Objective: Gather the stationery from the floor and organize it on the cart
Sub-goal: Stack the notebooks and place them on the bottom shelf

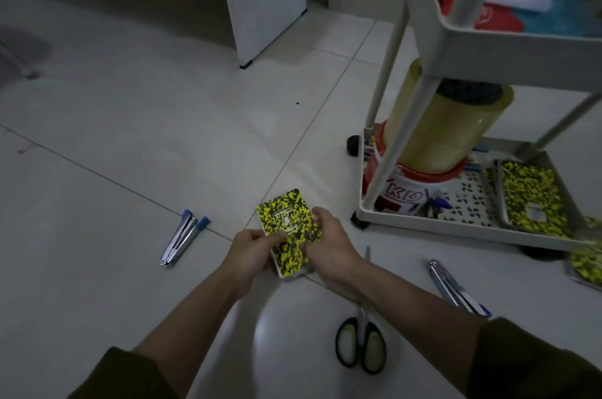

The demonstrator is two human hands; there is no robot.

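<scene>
Both hands meet over the tiled floor on a small stack of yellow-and-black speckled notebooks, held just above the tiles; it looks like 2 of them, the upper one skewed across the lower. The left hand has its fingers clamped on the stack's near left edge, thumb on the cover. The right hand grips the right edge, its fingers curled round it and mostly hidden beneath. Well to the left of the left fingers a blue-tipped stapler lies on the floor. Nearer than the right fingers, under that forearm, lies a pair of scissors with dark handles, and further right a second metal stapler. Beyond and to the right of the right fingers stands the white cart; its bottom tray holds another speckled notebook, a red-and-white tub with a big roll of clear film standing on it, and some pens. One more speckled notebook lies on the floor at the far right edge
</scene>
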